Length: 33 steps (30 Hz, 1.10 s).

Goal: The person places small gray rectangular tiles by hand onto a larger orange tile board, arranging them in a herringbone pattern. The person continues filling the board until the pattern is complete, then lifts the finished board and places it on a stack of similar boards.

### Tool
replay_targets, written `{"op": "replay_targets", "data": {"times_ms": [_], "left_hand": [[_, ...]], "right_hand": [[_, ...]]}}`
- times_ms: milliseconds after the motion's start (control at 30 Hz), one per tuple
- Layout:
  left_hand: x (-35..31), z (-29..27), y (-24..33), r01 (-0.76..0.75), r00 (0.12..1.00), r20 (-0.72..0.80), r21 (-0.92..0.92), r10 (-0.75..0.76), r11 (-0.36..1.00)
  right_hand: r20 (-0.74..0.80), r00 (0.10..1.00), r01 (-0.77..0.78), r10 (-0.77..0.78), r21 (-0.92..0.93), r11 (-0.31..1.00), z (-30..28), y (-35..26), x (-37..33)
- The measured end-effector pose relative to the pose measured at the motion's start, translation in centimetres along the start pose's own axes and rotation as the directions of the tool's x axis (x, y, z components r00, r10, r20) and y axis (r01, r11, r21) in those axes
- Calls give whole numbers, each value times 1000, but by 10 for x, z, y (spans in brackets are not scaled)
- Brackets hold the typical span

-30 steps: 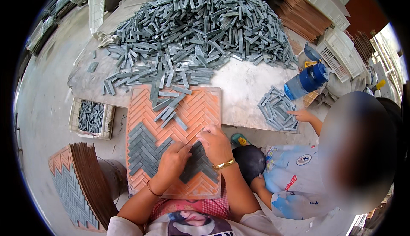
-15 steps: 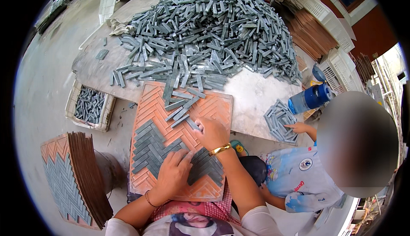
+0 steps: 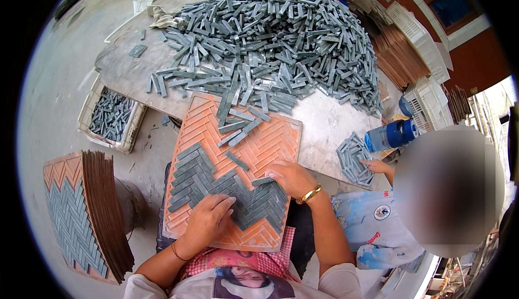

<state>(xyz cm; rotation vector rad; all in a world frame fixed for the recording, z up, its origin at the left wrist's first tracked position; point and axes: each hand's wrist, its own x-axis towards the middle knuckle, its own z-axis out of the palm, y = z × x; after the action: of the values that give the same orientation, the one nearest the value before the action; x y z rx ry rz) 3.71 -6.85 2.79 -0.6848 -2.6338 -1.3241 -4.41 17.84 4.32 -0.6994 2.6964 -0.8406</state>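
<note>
A terracotta-coloured mould board (image 3: 275,134) with herringbone ridges lies tilted in front of me. Grey stone tile strips (image 3: 203,183) fill a zigzag band across its slots. My right hand (image 3: 292,179), with a gold bracelet at the wrist, pinches one grey tile strip (image 3: 263,181) at the band's upper right edge. My left hand (image 3: 210,219) rests at the band's lower edge, fingers loosely bent and apart, with nothing seen in them. Several loose strips (image 3: 243,131) lie on the board's upper part, and a single strip (image 3: 237,161) lies just above the band.
A big heap of grey strips (image 3: 281,34) covers the table (image 3: 127,72) beyond the board. A white crate of strips (image 3: 130,137) stands left, above a stack of boards (image 3: 97,218). On the right, a person's hand (image 3: 378,167) touches a small strip pile (image 3: 354,161) beside a blue bottle (image 3: 392,135).
My right hand has moved right and down with a strip, from the loose strips to the band's edge. My left hand has drawn slightly back toward me. The whole view has shifted a little.
</note>
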Motion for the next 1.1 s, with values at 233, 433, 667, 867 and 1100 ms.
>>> {"op": "replay_targets", "data": {"times_ms": [233,433,667,867,1100], "left_hand": [[1,4,3,24,999,-33,16,-24,1000],[15,15,7,-55,998,-14,53,56,997],[42,42,3,-139,990,-1,185,141,973],[52,58,-2,-174,983,-4,269,182,947],[61,58,6,-17,1000,-2,169,18,985]], "right_hand": [[-24,996,85,-85,-18,996,-1,12,6],[15,998,59,-58,-59,997,1,15,15],[-154,983,104,-104,-10,995,1,7,11],[-373,927,-8,33,68,998,-23,6,8],[-104,974,-198,202,49,979,1,4,6]]}}
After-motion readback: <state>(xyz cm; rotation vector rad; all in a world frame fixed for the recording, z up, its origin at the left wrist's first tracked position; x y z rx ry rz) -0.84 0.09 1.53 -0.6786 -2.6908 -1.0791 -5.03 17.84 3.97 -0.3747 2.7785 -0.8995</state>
